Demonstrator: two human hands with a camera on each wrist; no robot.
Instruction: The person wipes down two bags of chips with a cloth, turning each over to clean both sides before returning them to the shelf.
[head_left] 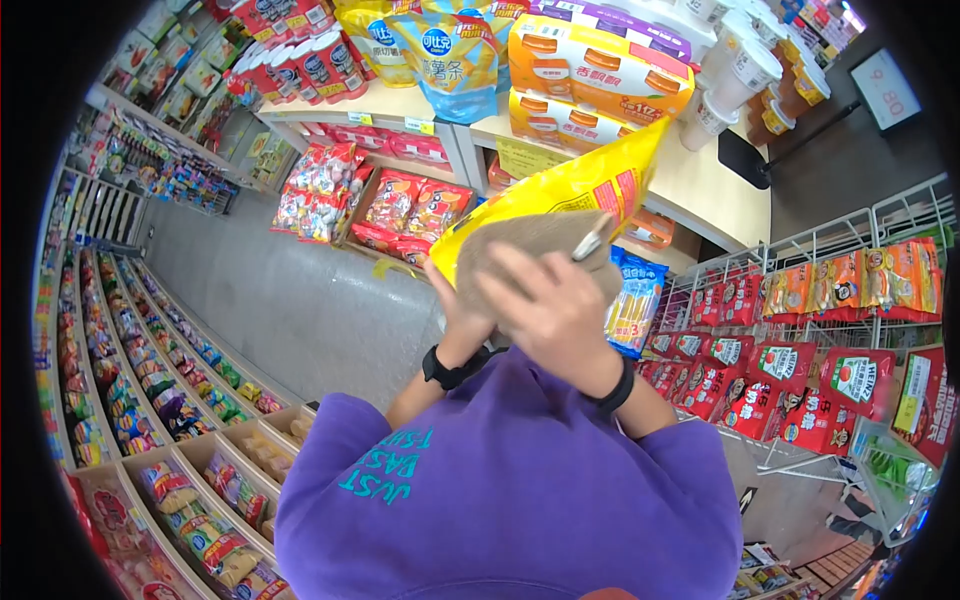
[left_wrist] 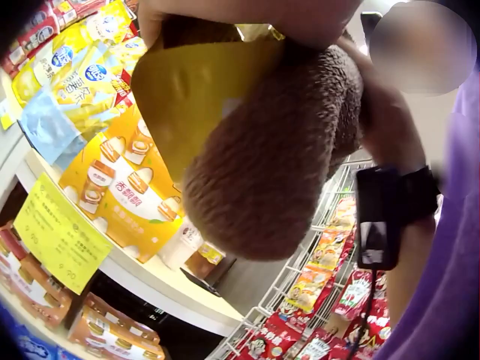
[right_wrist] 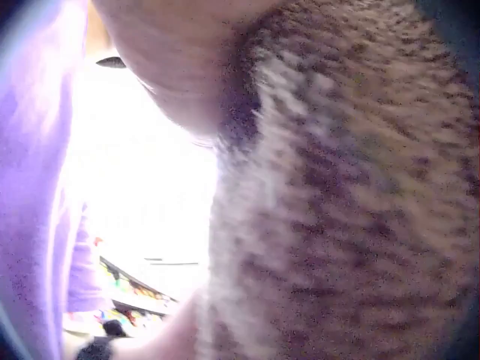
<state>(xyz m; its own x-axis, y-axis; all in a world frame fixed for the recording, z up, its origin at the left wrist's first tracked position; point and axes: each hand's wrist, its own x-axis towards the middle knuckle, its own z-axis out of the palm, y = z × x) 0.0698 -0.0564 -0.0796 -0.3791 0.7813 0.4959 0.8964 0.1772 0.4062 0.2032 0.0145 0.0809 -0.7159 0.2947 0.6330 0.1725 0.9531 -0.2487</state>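
Note:
Near the middle of the head view a yellow bag point(head_left: 625, 180) is held up at a slant. My left hand point(head_left: 463, 318) grips its lower left side, thumb toward me. A fuzzy brown cloth point(head_left: 535, 230) lies against the bag's near face, gathered in folds. My right hand point(head_left: 562, 315) holds this cloth with bent fingers, slightly blurred. In the left wrist view the cloth point(left_wrist: 262, 172) hangs in a thick fold beside the bag point(left_wrist: 195, 90). The right wrist view is mostly filled by the cloth point(right_wrist: 345, 210).
Ahead stands a display counter point(head_left: 715, 205) with orange drink boxes point(head_left: 590, 75), yellow and blue snack pouches point(head_left: 450, 60) and red cups point(head_left: 330, 65). A wire rack point(head_left: 760, 270) of red sauce packets is on the right. Snack shelves point(head_left: 110, 370) line the left.

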